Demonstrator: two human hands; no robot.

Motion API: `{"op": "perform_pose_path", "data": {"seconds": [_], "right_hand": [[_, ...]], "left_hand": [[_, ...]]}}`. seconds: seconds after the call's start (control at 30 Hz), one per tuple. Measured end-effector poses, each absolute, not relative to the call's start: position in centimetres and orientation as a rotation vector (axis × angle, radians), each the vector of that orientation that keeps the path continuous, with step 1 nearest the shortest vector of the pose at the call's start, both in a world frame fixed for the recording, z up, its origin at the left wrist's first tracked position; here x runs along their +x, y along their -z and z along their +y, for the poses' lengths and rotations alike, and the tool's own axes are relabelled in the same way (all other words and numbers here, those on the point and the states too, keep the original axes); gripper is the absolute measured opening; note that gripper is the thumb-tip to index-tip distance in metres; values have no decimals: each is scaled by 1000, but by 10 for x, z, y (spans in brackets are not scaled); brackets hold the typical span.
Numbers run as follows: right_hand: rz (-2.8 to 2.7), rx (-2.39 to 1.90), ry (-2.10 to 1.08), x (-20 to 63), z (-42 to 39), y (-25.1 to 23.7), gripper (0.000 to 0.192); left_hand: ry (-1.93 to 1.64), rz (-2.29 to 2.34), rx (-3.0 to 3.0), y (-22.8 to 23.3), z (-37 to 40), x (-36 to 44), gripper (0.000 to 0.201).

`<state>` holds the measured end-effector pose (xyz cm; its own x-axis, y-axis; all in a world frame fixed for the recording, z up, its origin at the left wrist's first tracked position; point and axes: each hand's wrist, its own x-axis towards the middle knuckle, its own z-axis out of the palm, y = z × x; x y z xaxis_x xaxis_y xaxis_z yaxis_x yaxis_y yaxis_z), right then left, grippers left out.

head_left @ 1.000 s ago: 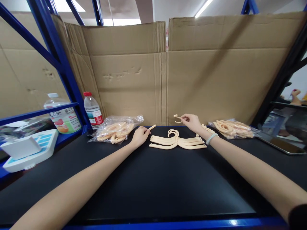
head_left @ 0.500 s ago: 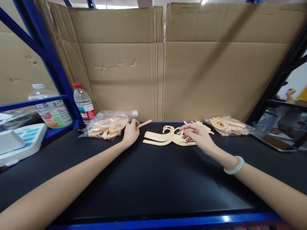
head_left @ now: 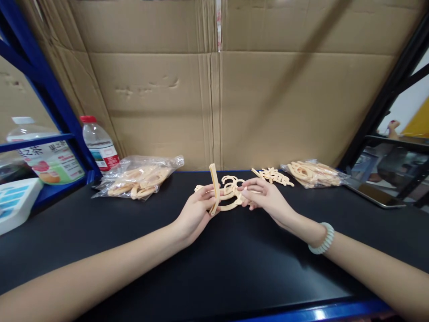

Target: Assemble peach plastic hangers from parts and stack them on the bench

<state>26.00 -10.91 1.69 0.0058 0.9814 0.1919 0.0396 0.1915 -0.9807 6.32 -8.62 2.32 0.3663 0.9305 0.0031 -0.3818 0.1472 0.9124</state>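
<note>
Cream-coloured strip (head_left: 216, 192) pinched between thumb and fingers of left hand (head_left: 197, 209), nearly upright, upper end free, lower end curving back toward the palm. Thin cream hook (head_left: 240, 181) at bent fingertips of right hand (head_left: 264, 197): apparently pinched there, gripped end largely hidden by the fingers. Both hands low over black tabletop (head_left: 234, 268), facing each other, apart. Between and behind them: laid-out cream parts (head_left: 228, 207), curved arms plus upright-pointing hooks, partly covered by both hands; count not readable.

Step in hand, by judgement: mating of strip and hook, at lining-up stage. Strip and hook apart, so no joint made between them. Next move seems to call for tipping strip toward level, bringing one end to base of hook, then pushing along a single line. Which end takes the hook: cannot tell at this size. Possible trouble: strip turned wrong way round, or laid-out parts nudged by knuckles so close above.

Stock within reach: small loose pieces (head_left: 273, 175) just beyond right hand; clear bags of similar parts at left (head_left: 140, 179) and at right (head_left: 315, 173), both near cardboard wall (head_left: 284, 103).
</note>
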Motion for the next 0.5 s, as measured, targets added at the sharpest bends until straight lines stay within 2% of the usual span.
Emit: {"op": "perform_pose_path", "data": {"seconds": [0.3, 0.5], "right_hand": [[-1417, -1214, -1042, 255, -111, -13, 25], [-1530, -1027, -1079, 254, -108, -8, 21]], "left_hand": [[-1155, 743, 1242, -16, -101, 63, 20], [-1105, 680, 1331, -7, -110, 67, 16]]}}
